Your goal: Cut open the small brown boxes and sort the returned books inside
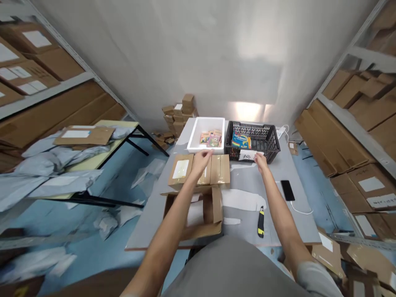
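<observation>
My left hand [202,158] reaches forward over a row of flat cardboard boxes [199,170], near the front wall of a white foam tray [206,133] that holds colourful packets [211,139]. Its fingers are curled and blurred, so whether they hold anything is unclear. My right hand [260,160] pinches a small white paper slip [248,155] in front of a black plastic crate [253,139] with a colourful pack [241,140] inside. An open cardboard box [194,214] sits on the grey table [278,173] close to me.
A yellow-black utility knife [261,222] and a black phone [287,190] with a white cable lie on the table's right side. Shelves of cartons line both walls. A side table [102,159] at left carries grey mailer bags. Small boxes [179,113] are stacked by the back wall.
</observation>
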Available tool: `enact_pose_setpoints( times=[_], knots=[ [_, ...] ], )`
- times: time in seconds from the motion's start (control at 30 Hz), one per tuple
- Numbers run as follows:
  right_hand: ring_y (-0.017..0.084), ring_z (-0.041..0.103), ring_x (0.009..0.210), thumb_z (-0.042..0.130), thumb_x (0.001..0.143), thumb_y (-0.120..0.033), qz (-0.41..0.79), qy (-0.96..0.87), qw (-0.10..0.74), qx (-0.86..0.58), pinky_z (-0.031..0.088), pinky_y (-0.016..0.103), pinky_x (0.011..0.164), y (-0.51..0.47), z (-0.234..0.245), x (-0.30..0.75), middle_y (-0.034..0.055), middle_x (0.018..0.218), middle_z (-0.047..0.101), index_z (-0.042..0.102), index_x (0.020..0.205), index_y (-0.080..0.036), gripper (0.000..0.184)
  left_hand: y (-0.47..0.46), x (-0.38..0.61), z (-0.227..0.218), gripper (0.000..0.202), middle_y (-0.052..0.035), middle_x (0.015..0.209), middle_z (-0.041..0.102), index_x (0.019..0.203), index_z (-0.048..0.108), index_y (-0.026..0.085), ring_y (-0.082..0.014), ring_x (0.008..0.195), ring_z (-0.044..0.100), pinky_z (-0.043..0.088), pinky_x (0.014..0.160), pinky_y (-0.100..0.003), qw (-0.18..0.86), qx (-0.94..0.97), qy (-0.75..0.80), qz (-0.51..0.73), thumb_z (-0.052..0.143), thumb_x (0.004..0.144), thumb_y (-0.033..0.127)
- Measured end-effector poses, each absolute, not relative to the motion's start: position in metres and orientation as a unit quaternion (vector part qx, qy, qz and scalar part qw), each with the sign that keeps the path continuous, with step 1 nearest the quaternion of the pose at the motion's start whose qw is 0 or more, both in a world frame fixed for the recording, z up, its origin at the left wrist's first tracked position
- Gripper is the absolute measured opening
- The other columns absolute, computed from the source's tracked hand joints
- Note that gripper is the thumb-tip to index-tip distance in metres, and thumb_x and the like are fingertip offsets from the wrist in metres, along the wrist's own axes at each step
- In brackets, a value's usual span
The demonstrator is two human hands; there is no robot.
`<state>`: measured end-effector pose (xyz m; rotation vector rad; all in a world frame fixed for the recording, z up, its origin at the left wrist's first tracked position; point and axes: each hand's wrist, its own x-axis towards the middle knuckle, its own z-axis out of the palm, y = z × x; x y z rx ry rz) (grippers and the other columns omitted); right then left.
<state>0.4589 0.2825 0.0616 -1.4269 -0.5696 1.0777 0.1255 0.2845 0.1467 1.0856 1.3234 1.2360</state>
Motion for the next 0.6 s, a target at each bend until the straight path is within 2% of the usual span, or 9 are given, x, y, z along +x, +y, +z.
enact_pose_setpoints(
  times=[0.07,0.1,0.17,0.27,0.4,0.5,0.6],
  knots=[
    [0.020,0.077,0.092,0.083,0.078,-0.031,0.503,-0.209,0.536,-0.645,0.065,0.032,0.093,0.223,0.007,0.450,0.0016,0.084,0.078,0.074,0.091,-0.025,0.017,0.225,0.069,0.101,0.028,-0.0051,0.087,0.077,0.077,0.072,0.021,-0.0285,0.107,0.073,0.057,0.109,-0.040,0.382,0.457,0.622,0.508,0.083,0.087,0.044],
    [0.020,0.078,0.094,0.084,0.078,-0.032,0.523,-0.194,0.507,-0.657,0.065,0.033,0.096,0.192,-0.018,0.444,0.0032,0.088,0.080,0.075,0.091,-0.024,0.018,0.192,0.041,0.080,0.029,-0.0046,0.090,0.078,0.078,0.071,0.022,-0.0281,0.108,0.074,0.057,0.110,-0.040,0.349,0.449,0.649,0.504,0.081,0.089,0.047],
    [0.021,0.079,0.096,0.086,0.079,-0.033,0.565,-0.169,0.446,-0.673,0.065,0.036,0.101,0.132,-0.056,0.428,0.0058,0.097,0.083,0.076,0.092,-0.024,0.018,0.129,-0.013,0.046,0.029,-0.0056,0.101,0.081,0.084,0.071,0.022,-0.0276,0.115,0.075,0.056,0.117,-0.041,0.309,0.414,0.699,0.495,0.075,0.093,0.049],
    [0.022,0.082,0.099,0.087,0.084,-0.035,0.624,-0.142,0.365,-0.676,0.065,0.041,0.108,0.066,-0.088,0.400,0.0088,0.105,0.086,0.077,0.094,-0.025,0.018,0.060,-0.073,0.017,0.025,-0.0088,0.123,0.082,0.104,0.073,0.022,-0.0280,0.132,0.073,0.053,0.124,-0.044,0.302,0.321,0.762,0.474,0.074,0.093,0.045],
    [0.023,0.082,0.114,0.084,0.094,-0.042,0.672,-0.139,0.323,-0.652,0.063,0.043,0.117,0.034,-0.098,0.361,0.0109,0.122,0.086,0.079,0.104,-0.025,0.020,0.032,-0.107,-0.005,0.030,-0.0145,0.143,0.078,0.118,0.074,0.021,-0.0288,0.144,0.069,0.052,0.128,-0.047,0.400,0.206,0.794,0.408,0.066,0.101,0.045],
    [0.025,0.079,0.127,0.083,0.099,-0.050,0.689,-0.154,0.330,-0.627,0.063,0.043,0.118,0.035,-0.086,0.336,0.0108,0.141,0.082,0.081,0.121,-0.027,0.031,0.039,-0.102,-0.017,0.040,-0.0158,0.134,0.082,0.121,0.076,0.020,-0.0300,0.134,0.075,0.059,0.119,-0.047,0.521,0.159,0.764,0.346,0.057,0.109,0.054],
    [0.030,0.073,0.141,0.079,0.100,-0.065,0.728,-0.206,0.303,-0.579,0.062,0.050,0.118,0.035,-0.063,0.318,0.0112,0.159,0.073,0.077,0.142,-0.030,0.055,0.047,-0.087,-0.025,0.046,-0.0135,0.117,0.085,0.124,0.077,0.020,-0.0314,0.118,0.080,0.067,0.100,-0.043,0.607,0.162,0.698,0.342,0.061,0.108,0.060]
  ],
)
